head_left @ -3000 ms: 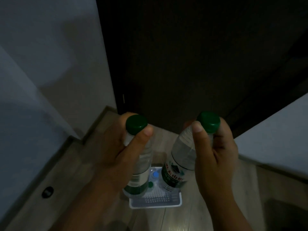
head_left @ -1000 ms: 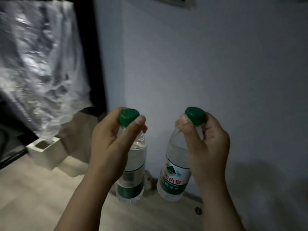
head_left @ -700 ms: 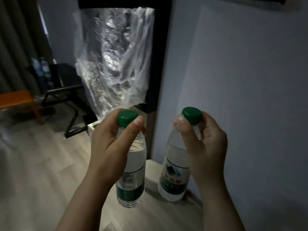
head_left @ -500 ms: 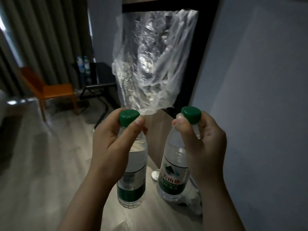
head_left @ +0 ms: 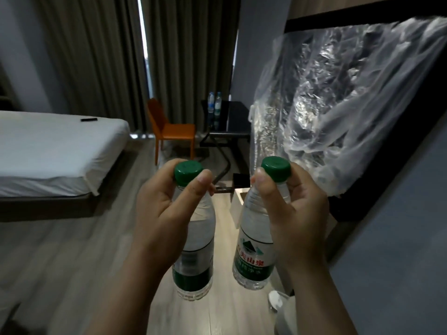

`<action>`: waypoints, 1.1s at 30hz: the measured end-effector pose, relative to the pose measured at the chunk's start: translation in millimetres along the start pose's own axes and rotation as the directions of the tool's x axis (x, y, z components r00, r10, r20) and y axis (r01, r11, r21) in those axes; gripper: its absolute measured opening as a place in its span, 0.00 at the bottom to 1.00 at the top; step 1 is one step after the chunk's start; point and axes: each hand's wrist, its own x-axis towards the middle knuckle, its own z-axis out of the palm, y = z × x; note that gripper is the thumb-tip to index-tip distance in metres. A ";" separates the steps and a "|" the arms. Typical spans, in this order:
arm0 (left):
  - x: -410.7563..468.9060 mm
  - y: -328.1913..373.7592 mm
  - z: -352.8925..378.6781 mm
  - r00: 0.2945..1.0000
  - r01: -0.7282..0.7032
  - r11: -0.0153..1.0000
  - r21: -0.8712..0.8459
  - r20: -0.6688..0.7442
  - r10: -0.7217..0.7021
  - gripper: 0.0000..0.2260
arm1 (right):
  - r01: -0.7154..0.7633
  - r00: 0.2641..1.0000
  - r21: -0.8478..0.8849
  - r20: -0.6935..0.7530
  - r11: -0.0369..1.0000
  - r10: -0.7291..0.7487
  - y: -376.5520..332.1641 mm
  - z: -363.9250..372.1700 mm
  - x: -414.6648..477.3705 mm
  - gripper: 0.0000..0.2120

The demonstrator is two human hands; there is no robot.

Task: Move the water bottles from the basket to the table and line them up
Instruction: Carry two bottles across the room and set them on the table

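left hand clamped on neck of clear plastic green-capped water bottle; right hand likewise on labelled twin bottle. both hang mid-air, apart. dark counter far ahead, two standing bottles. risk: neck-only grip slips; swinging bottles collide; set-down topples standing pair.

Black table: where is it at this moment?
Head view, far centre of the room: the black table stands just right of the orange chair, before the curtains, with two water bottles standing on it.
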 end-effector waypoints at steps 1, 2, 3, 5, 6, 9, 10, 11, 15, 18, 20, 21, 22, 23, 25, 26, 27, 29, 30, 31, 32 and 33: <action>3.2 -3.6 -1.6 1.000 0.006 1.000 0.021 -0.013 -0.006 0.15 | -0.001 1.000 0.008 0.017 1.000 0.001 5.4 4.5 4.3 0.07; 6.7 -7.2 -3.6 1.000 0.009 0.999 0.039 -0.024 -0.008 0.15 | -0.001 0.999 0.018 0.033 1.000 0.000 10.2 9.0 8.4 0.08; 10.4 -10.6 -5.5 0.999 0.011 0.998 0.055 -0.034 -0.009 0.15 | 0.000 0.999 0.032 0.047 0.999 -0.001 14.4 14.0 12.7 0.08; 18.9 -17.7 -8.3 0.998 0.020 0.997 0.073 -0.059 -0.016 0.15 | 0.000 0.997 0.065 0.075 0.998 -0.005 22.4 24.7 21.9 0.09; 23.5 -21.7 -9.6 0.997 0.026 0.997 0.072 -0.071 -0.021 0.15 | -0.001 0.996 0.078 0.090 0.997 -0.006 26.4 30.6 26.3 0.09; 40.7 -38.0 -14.9 0.995 0.030 0.997 0.072 -0.098 -0.023 0.14 | -0.020 0.991 0.103 0.132 0.994 0.006 40.6 50.0 39.0 0.09; 47.4 -44.5 -17.3 0.994 0.032 0.996 0.078 -0.105 -0.023 0.14 | -0.027 0.989 0.111 0.144 0.994 0.011 45.7 57.3 43.4 0.08; 54.3 -51.4 -20.1 0.993 0.035 0.996 0.082 -0.112 -0.026 0.14 | -0.029 0.988 0.114 0.152 0.993 0.012 50.9 65.2 47.7 0.07; 87.3 -83.5 -35.7 0.992 0.049 0.994 0.098 -0.123 -0.037 0.14 | -0.022 0.989 0.098 0.148 0.995 0.007 72.1 101.2 69.7 0.06; 120.6 -108.6 -51.1 0.992 0.056 0.991 0.122 -0.121 -0.041 0.14 | -0.015 0.988 0.087 0.152 0.996 0.001 86.0 133.5 91.9 0.09; 147.2 -123.3 -61.7 0.993 0.058 0.991 0.117 -0.112 -0.045 0.14 | -0.017 0.990 0.081 0.141 0.997 0.006 93.7 157.3 108.6 0.08; 160.4 -130.4 -66.9 0.994 0.055 0.993 0.109 -0.101 -0.044 0.13 | -0.019 0.991 0.076 0.134 0.997 0.008 97.3 168.9 116.7 0.08; 173.4 -137.5 -71.7 0.995 0.050 0.993 0.104 -0.086 -0.041 0.13 | -0.020 0.992 0.069 0.125 0.997 0.011 101.0 179.9 124.1 0.08; 185.4 -144.6 -76.5 0.997 0.045 0.994 0.103 -0.069 -0.038 0.14 | -0.021 0.993 0.062 0.114 0.998 0.014 104.7 190.1 130.9 0.09; 207.9 -158.8 -85.2 0.999 0.036 0.994 0.100 -0.043 -0.031 0.14 | -0.015 0.996 0.055 0.092 0.998 0.010 112.8 209.2 144.3 0.08; 217.8 -165.9 -88.7 0.999 0.033 0.995 0.096 -0.039 -0.030 0.15 | -0.010 0.996 0.054 0.086 0.999 0.005 116.9 217.6 150.4 0.08; 226.8 -173.3 -91.7 0.999 0.035 0.995 0.090 -0.042 -0.032 0.14 | -0.010 0.996 0.051 0.086 0.999 0.005 121.4 225.4 156.2 0.09; 242.8 -188.2 -96.8 0.997 0.046 0.996 0.073 -0.058 -0.042 0.14 | -0.024 0.995 0.047 0.102 0.999 0.019 131.1 240.4 167.2 0.10; 250.8 -195.5 -98.7 0.997 0.053 0.997 0.064 -0.065 -0.049 0.14 | -0.031 0.994 0.045 0.107 0.999 0.026 136.4 247.6 173.1 0.09; 259.0 -202.5 -100.3 0.996 0.060 0.997 0.057 -0.068 -0.056 0.14 | -0.035 0.994 0.042 0.108 0.999 0.031 142.2 254.9 179.4 0.09; 267.4 -209.6 -101.2 0.996 0.066 0.996 0.054 -0.067 -0.063 0.14 | -0.038 0.994 0.038 0.108 0.999 0.034 148.7 262.4 186.1 0.09; 276.4 -217.0 -101.1 0.996 0.072 0.996 0.054 -0.064 -0.069 0.14 | -0.039 0.994 0.036 0.107 0.999 0.035 155.8 269.9 193.3 0.09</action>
